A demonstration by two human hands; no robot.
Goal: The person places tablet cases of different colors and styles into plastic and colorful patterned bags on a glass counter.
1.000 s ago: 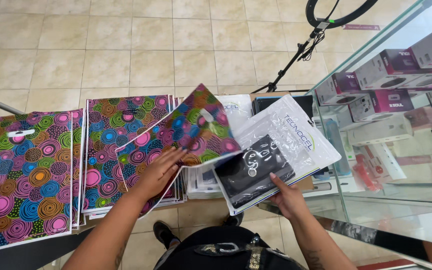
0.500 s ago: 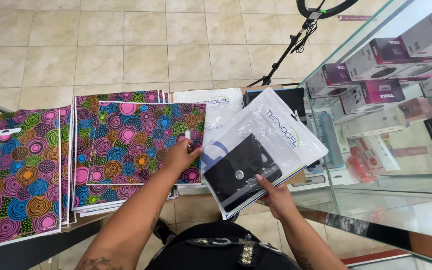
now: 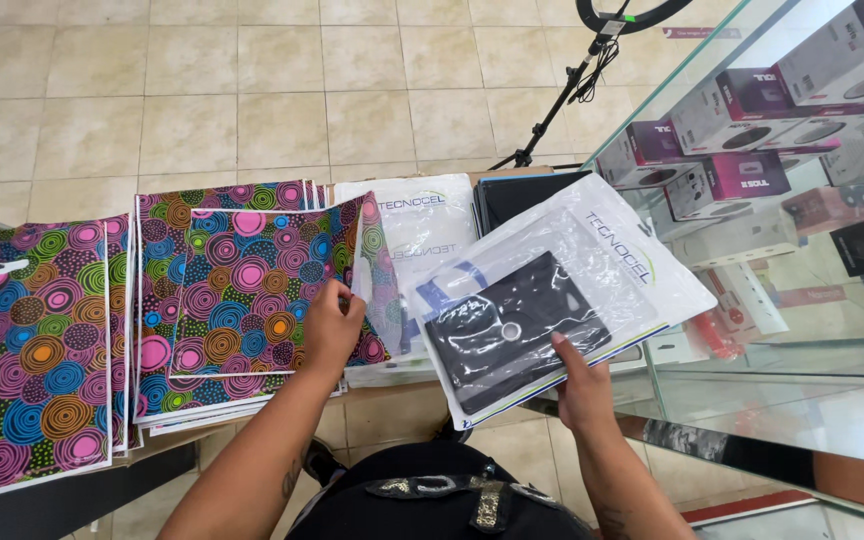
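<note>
My right hand (image 3: 580, 385) holds the lower edge of a white plastic bag (image 3: 602, 250) with a black item (image 3: 514, 330) showing through it, tilted above the counter. My left hand (image 3: 330, 325) grips the right edge of a colourful plastic bag (image 3: 252, 290) printed with pink, blue and green circles, lying nearly flat over a stack of the same bags (image 3: 157, 380). The two bags almost touch in the middle.
A bigger stack of circle-print bags (image 3: 27, 350) lies at the far left. White bags (image 3: 422, 225) are piled behind the hands. A glass display case (image 3: 802, 300) with boxed products (image 3: 732, 180) stands at the right. A black stand (image 3: 562, 100) rises from the tiled floor.
My left hand has lowered the colourful bag from a raised tilt to nearly flat on its stack. The white bag in my right hand has shifted slightly right.
</note>
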